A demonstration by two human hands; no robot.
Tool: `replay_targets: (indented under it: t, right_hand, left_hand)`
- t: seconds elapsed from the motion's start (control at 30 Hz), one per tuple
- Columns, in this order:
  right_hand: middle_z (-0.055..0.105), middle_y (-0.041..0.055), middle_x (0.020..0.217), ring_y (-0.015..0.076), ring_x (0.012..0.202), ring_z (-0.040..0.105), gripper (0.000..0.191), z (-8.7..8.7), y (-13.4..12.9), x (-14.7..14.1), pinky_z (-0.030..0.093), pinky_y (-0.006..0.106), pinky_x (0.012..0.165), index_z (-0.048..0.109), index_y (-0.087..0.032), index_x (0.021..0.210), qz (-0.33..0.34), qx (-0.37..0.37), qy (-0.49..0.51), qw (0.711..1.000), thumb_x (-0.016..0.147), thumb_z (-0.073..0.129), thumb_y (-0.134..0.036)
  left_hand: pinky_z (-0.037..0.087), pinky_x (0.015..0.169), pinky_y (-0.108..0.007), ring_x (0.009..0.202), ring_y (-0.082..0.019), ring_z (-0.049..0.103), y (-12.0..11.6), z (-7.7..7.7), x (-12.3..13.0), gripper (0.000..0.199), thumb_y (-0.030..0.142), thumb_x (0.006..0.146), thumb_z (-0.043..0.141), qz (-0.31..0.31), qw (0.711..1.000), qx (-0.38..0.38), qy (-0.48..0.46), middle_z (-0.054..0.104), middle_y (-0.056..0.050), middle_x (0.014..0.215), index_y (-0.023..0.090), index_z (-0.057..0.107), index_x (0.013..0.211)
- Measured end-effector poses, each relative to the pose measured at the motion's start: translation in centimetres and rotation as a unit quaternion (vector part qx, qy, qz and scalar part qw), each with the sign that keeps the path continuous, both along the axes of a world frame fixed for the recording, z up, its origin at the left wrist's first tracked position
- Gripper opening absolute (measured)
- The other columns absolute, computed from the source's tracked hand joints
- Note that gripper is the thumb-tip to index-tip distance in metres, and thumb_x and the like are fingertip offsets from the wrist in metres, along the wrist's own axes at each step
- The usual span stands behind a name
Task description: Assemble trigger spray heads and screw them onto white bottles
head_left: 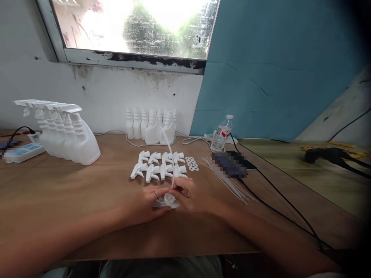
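Bare forearms (87, 227) enter from the lower corners and converge at the near middle of the brown, smooth-faced surface (116, 241). The left hand (150, 202), with a metal ring (155, 194) on one finger, grasps a white plastic piece with a round, cup-like collar (169, 198); the collar mouth faces up, and the fingers hide much of the remaining shape. The right hand (193, 196) pinches a slender, translucent white plastic tube (170, 148) near its lower end, at the collar. The tube stands upright and bends left toward its top. Whether its lower end is inside the collar cannot be told.

Directly beyond the hands lie eight white, moulded-plastic trigger spray heads (154, 158), in two rows of four. Just to their right is a cluster of small, flat white rings (191, 163). Farther right, thin, straight, pale tubes (232, 187) lie loosely fanned, near a flat, dark rectangular device (246, 160). Behind it stands a transparent plastic bottle with a red-and-white label (222, 135).

At the wall, white plastic bottles with ribbed necks (152, 129) stand grouped. At left, a close row of broad-bodied white bottles (87, 141) carries spray heads with flat, overhanging tops, beside a white-and-blue power strip (26, 151). A matte blue sheet (255, 77) covers the wall at right.
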State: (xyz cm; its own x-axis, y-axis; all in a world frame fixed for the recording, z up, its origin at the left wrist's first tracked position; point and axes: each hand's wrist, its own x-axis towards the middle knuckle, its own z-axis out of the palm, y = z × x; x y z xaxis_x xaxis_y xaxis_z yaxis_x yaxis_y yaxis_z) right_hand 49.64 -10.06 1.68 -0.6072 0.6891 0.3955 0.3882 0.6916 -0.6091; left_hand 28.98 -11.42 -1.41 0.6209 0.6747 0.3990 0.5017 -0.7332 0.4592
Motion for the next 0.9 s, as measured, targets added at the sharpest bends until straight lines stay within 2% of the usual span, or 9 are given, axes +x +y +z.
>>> replay_targets:
  t: [0.17, 0.27, 0.33, 0.43, 0.5, 0.67, 0.8, 0.9]
  right_hand:
    - [0.041, -0.0049, 0.061, 0.0087, 0.054, 0.035, 0.021, -0.1, -0.4, -0.1, 0.03, 0.023, 0.053, 0.038, -0.019, 0.068, 0.004, 0.038, -0.013, 0.999, 0.085, 0.051, -0.019]
    - [0.042, -0.0047, 0.06, 0.009, 0.054, 0.037, 0.02, -0.7, -0.1, 0.0, 0.031, 0.023, 0.053, 0.04, -0.019, 0.07, 0.002, 0.039, -0.008, 0.999, 0.087, 0.05, -0.022]
    - [0.043, -0.0043, 0.061, 0.0095, 0.055, 0.039, 0.019, -1.1, 0.2, 0.1, 0.032, 0.023, 0.054, 0.044, -0.019, 0.072, 0.005, 0.033, 0.003, 0.999, 0.089, 0.049, -0.025]
    - [0.048, -0.0017, 0.07, 0.0109, 0.061, 0.044, 0.014, -1.6, 0.4, 0.3, 0.038, 0.024, 0.058, 0.049, -0.019, 0.082, 0.018, 0.027, 0.026, 0.999, 0.092, 0.049, -0.029]
    - [0.05, 0.0005, 0.078, 0.0121, 0.066, 0.047, 0.009, -1.7, 0.2, 0.4, 0.041, 0.025, 0.061, 0.049, -0.02, 0.093, 0.019, 0.042, 0.044, 0.998, 0.091, 0.049, -0.028]
    - [0.05, 0.003, 0.084, 0.0141, 0.069, 0.046, 0.013, -1.8, -0.6, 0.6, 0.041, 0.027, 0.06, 0.046, -0.022, 0.097, 0.035, 0.137, 0.082, 0.987, 0.088, 0.047, -0.014]
    - [0.046, 0.0001, 0.075, 0.0138, 0.064, 0.044, 0.019, -2.4, -0.4, 0.9, 0.038, 0.027, 0.058, 0.045, -0.023, 0.087, -0.035, 0.161, 0.123, 0.979, 0.081, 0.043, -0.005]
    - [0.044, -0.0021, 0.072, 0.0115, 0.059, 0.042, 0.022, -3.0, 0.5, 1.2, 0.034, 0.024, 0.053, 0.043, -0.022, 0.08, -0.106, 0.104, 0.148, 0.978, 0.071, 0.046, -0.003]
  left_hand:
    - [0.052, 0.083, -0.033, 0.092, -0.021, 0.064, 0.0, -0.1, 0.0, 0.037, 0.034, 0.082, 0.061, -0.001, 1.0, 0.009, -0.009, 0.069, -0.003, 0.104, 0.023, 0.056, 0.117]
    - [0.05, 0.087, -0.034, 0.097, -0.022, 0.063, 0.0, -0.3, 0.0, 0.037, 0.034, 0.082, 0.06, -0.002, 1.0, 0.003, -0.016, 0.068, -0.002, 0.109, 0.025, 0.055, 0.117]
    - [0.05, 0.086, -0.033, 0.095, -0.021, 0.063, -0.1, -0.3, 0.0, 0.043, 0.033, 0.081, 0.061, 0.006, 0.999, -0.032, -0.022, 0.067, -0.003, 0.108, 0.025, 0.049, 0.122]
    - [0.05, 0.068, -0.028, 0.073, -0.015, 0.062, -0.2, -0.1, -0.1, 0.055, 0.035, 0.079, 0.063, 0.033, 0.992, -0.12, -0.037, 0.068, 0.0, 0.096, 0.025, 0.037, 0.127]
    - [0.046, 0.059, -0.023, 0.062, -0.011, 0.057, -0.3, 0.1, -0.2, 0.051, 0.036, 0.079, 0.063, 0.042, 0.984, -0.164, -0.056, 0.066, 0.002, 0.088, 0.024, 0.036, 0.121]
    - [0.042, 0.057, -0.02, 0.066, -0.01, 0.054, -0.2, 0.3, -0.2, 0.045, 0.034, 0.079, 0.063, 0.028, 0.976, -0.192, -0.096, 0.062, 0.003, 0.082, 0.022, 0.037, 0.114]
    - [0.041, 0.057, -0.02, 0.063, -0.01, 0.053, -0.2, 0.3, -0.3, 0.049, 0.034, 0.078, 0.063, 0.032, 0.981, -0.181, -0.069, 0.063, 0.003, 0.084, 0.023, 0.037, 0.119]
    - [0.043, 0.059, -0.02, 0.065, -0.01, 0.055, -0.4, 0.5, -0.3, 0.05, 0.035, 0.078, 0.063, 0.032, 0.981, -0.182, -0.05, 0.066, 0.002, 0.091, 0.023, 0.038, 0.12]
